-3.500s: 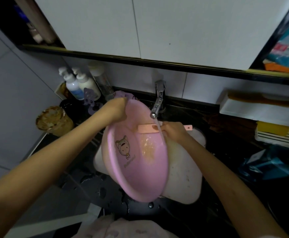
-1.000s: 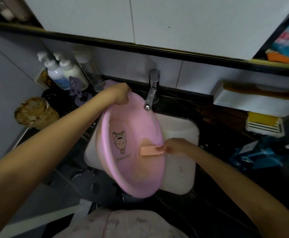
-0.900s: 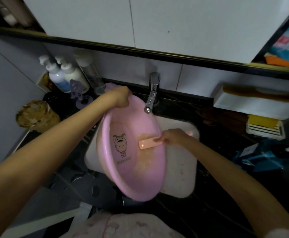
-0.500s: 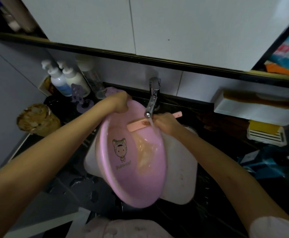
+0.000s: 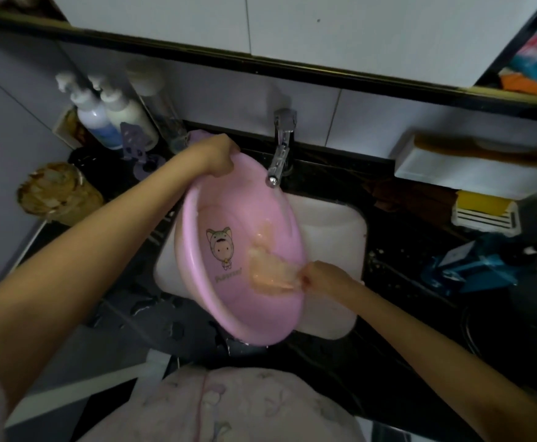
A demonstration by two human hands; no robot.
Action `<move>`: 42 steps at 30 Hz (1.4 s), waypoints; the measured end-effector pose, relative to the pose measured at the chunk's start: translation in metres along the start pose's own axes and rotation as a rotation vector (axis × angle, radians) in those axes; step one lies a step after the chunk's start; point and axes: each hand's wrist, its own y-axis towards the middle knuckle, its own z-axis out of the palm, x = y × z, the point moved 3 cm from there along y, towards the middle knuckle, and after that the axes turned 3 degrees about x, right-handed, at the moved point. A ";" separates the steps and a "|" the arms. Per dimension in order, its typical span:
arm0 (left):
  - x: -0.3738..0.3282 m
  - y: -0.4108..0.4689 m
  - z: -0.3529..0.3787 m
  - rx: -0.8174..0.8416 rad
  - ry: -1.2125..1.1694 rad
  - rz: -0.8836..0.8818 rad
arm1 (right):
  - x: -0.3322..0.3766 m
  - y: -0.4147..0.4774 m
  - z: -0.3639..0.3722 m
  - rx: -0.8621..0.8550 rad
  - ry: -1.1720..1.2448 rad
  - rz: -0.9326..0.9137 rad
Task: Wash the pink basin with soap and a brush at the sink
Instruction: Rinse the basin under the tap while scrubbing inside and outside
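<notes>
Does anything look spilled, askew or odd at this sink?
Only minor: water is splashed on the dark counter left of the sink. The basin stands tilted steeply, but the left hand grips its far rim, so that looks deliberate. The brush in the right hand is blurred.

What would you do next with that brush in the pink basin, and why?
Probably sweep the brush leftward across the basin toward the cartoon. The right hand holds it, blurred, low on the right inner wall, and the soapy-looking smear lies only on that side. The left hand grips the far rim, tilting the basin over the sink.
</notes>
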 end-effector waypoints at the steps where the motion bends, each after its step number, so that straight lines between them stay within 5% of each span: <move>1: 0.000 0.000 -0.001 0.009 0.014 -0.010 | 0.001 -0.001 0.011 0.028 0.070 -0.027; 8: 0.004 -0.001 0.000 0.021 -0.029 -0.027 | 0.034 -0.030 0.026 0.201 0.544 -0.142; 13: 0.005 -0.002 -0.001 0.017 -0.042 -0.009 | 0.026 -0.031 0.015 0.268 0.419 -0.092; 17: 0.009 0.000 0.000 0.003 -0.031 -0.007 | 0.012 -0.010 -0.013 0.044 0.573 0.175; 19: 0.008 0.000 -0.001 0.000 -0.041 -0.005 | 0.003 0.001 -0.029 -0.157 0.321 0.229; 23: 0.006 0.002 0.000 -0.005 -0.057 -0.009 | 0.006 0.012 -0.062 -0.511 -0.018 0.062; 29: 0.009 0.004 0.003 0.016 -0.052 0.003 | 0.036 0.025 -0.105 -0.791 -0.359 -0.146; 31: 0.014 0.005 0.004 0.047 -0.037 0.001 | 0.035 0.026 -0.106 -0.716 -0.293 -0.101; 33: 0.018 0.005 0.003 0.075 -0.031 -0.003 | 0.021 0.028 -0.095 -0.455 -0.157 0.115; 36: 0.015 -0.002 -0.002 0.094 -0.054 -0.012 | 0.010 0.021 -0.063 -0.186 0.303 0.257; 42: 0.014 -0.069 -0.011 0.040 -0.240 -0.160 | 0.005 0.031 -0.018 -0.113 0.522 0.204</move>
